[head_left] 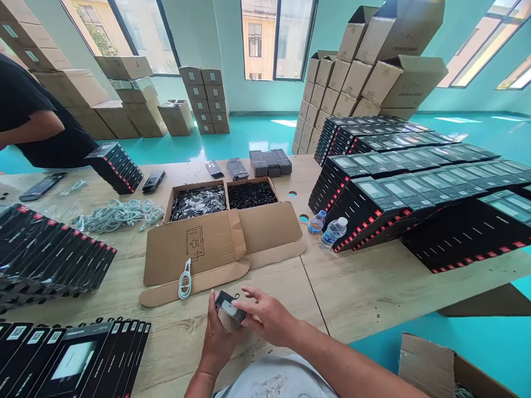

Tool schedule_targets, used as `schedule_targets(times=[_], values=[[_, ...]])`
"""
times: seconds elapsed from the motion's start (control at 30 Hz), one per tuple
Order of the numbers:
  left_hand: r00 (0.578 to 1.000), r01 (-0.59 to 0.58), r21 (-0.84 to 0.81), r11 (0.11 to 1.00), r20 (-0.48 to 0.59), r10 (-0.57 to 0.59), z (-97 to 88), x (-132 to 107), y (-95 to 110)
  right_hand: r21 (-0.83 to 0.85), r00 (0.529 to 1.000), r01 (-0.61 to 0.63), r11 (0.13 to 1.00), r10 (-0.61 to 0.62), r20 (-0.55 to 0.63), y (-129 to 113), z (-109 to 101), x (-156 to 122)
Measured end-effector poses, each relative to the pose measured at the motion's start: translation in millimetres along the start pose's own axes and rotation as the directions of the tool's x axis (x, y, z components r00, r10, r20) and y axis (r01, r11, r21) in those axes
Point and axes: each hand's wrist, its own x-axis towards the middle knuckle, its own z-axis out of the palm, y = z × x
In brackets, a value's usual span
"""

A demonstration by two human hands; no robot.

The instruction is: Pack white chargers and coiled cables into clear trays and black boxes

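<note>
My left hand (216, 338) is closed around a small dark device with a pale face (229, 309), held just above the near edge of the wooden table (365, 287). My right hand (265, 316) rests its fingertips on the top of that same device, fingers pinched on it. A coiled white cable (185, 279) lies on a cardboard flap just beyond my hands. Behind it stands an open cardboard box (265, 229) with two compartments of dark small parts.
Rows of black retail boxes (415, 204) fill the right side, more lie at left (45, 260) and near left (74, 359). Two water bottles (332, 232), a heap of pale cables (120, 214), another person's arm (29, 127) far left, stacked cartons (365, 72) behind.
</note>
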Motion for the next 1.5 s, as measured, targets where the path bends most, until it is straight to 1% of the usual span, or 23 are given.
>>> schedule_targets(times=[0.07, 0.1, 0.17, 0.23, 0.27, 0.33, 0.4, 0.43, 0.47, 0.53, 0.6, 0.7, 0.8, 0.9, 0.97, 1.03, 1.13, 1.2, 1.27, 1.33, 1.37, 1.43, 1.5], values=[[1.0, -0.004, 0.016, 1.0, 0.005, 0.003, -1.3, 9.4, 10.7, 0.13, 0.997, -0.033, 0.991, 0.042, -0.067, 7.4, 2.5, 3.3], [1.0, -0.006, 0.029, 1.0, 0.008, 0.006, -2.5, 14.4, 19.3, 0.183, 0.993, -0.039, 0.982, 0.058, -0.101, 9.9, 1.9, 6.1], [1.0, -0.012, 0.054, 0.998, 0.009, 0.012, -6.8, 23.3, 42.4, 0.275, 0.981, -0.053, 0.96, 0.101, -0.166, 12.0, -4.1, 12.6], [0.999, 0.004, 0.022, 1.0, 0.037, -0.004, -15.2, 29.1, 70.2, 0.398, 0.961, -0.084, 0.913, 0.179, -0.208, 10.3, -17.2, 17.6], [0.997, 0.032, -0.034, 0.999, 0.075, -0.03, -21.0, 30.9, 84.1, 0.488, 0.951, -0.099, 0.867, 0.226, -0.21, 8.2, -26.1, 18.9], [0.974, 0.138, -0.189, 0.972, 0.205, -0.098, -34.2, 32.7, 109.2, 0.681, 0.944, -0.116, 0.723, 0.293, -0.15, 2.6, -46.4, 19.0], [0.941, 0.227, -0.316, 0.921, 0.316, -0.124, -46.5, 32.4, 128.9, 0.824, 0.953, -0.128, 0.552, 0.299, -0.052, -3.9, -66.3, 16.8], [0.931, 0.244, -0.358, 0.901, 0.345, -0.115, -51.1, 31.4, 136.7, 0.869, 0.956, -0.134, 0.477, 0.294, -0.015, -7.1, -74.7, 15.4], [0.93, 0.243, -0.39, 0.888, 0.354, -0.099, -54.4, 29.9, 143.2, 0.899, 0.956, -0.138, 0.415, 0.293, 0.012, -10.2, -81.5, 14.0], [0.936, 0.229, -0.432, 0.872, 0.344, -0.075, -57.5, 25.0, 153.1, 0.933, 0.952, -0.135, 0.332, 0.304, 0.029, -15.3, -89.9, 11.7], [0.943, 0.22, -0.443, 0.869, 0.326, -0.073, -57.8, 18.8, 158.4, 0.943, 0.95, -0.13, 0.306, 0.311, 0.03, -18.5, -92.3, 9.9], [0.953, 0.172, -0.444, 0.879, 0.3, -0.035, -58.8, 10.7, 158.5, 0.944, 0.95, -0.142, 0.297, 0.31, 0.045, -19.4, -90.4, 7.6], [0.964, 0.114, -0.448, 0.887, 0.266, 0.011, -63.6, 6.1, 152.4, 0.944, 0.952, -0.159, 0.289, 0.298, 0.07, -18.3, -89.1, 6.3], [0.973, 0.087, -0.41, 0.908, 0.23, 0.01, -70.1, 5.6, 144.8, 0.926, 0.959, -0.17, 0.337, 0.271, 0.077, -19.7, -92.5, 7.8], [0.969, 0.087, -0.379, 0.921, 0.248, 0.01, -73.5, 7.2, 140.7, 0.913, 0.962, -0.183, 0.365, 0.257, 0.09, -22.8, -96.0, 10.2], [0.965, 0.102, -0.374, 0.922, 0.26, -0.001, -75.7, 9.2, 138.8, 0.897, 0.965, -0.178, 0.404, 0.251, 0.079, -26.5, -97.6, 12.9], [0.96, 0.162, -0.401, 0.902, 0.275, -0.05, -77.7, 10.8, 139.4, 0.877, 0.951, -0.136, 0.462, 0.308, -0.015, -30.8, -92.2, 15.0], [0.947, 0.215, -0.402, 0.89, 0.309, -0.089, -79.1, 10.9, 139.9, 0.872, 0.922, -0.097, 0.48, 0.373, -0.103, -32.7, -83.6, 13.5], [0.938, 0.248, -0.395, 0.885, 0.325, -0.118, -81.0, 10.4, 138.5, 0.87, 0.897, -0.056, 0.489, 0.407, -0.171, -34.2, -73.6, 8.9], [0.936, 0.263, -0.388, 0.883, 0.326, -0.135, -83.0, 9.5, 135.2, 0.857, 0.891, -0.023, 0.515, 0.4, -0.216, -35.7, -64.2, 2.2], [0.937, 0.264, -0.386, 0.884, 0.321, -0.14, -83.9, 8.9, 133.2, 0.841, 0.891, -0.015, 0.541, 0.389, -0.234, -36.6, -60.4, -1.4], [0.944, 0.248, -0.373, 0.894, 0.301, -0.136, -85.5, 7.5, 129.2, 0.792, 0.894, -0.019, 0.61, 0.366, -0.26, -38.6, -55.0, -7.1], [0.95, 0.217, -0.324, 0.921, 0.289, -0.122, -87.3, 6.6, 126.0, 0.72, 0.904, -0.028, 0.693, 0.325, -0.278, -41.3, -52.9, -9.6]])
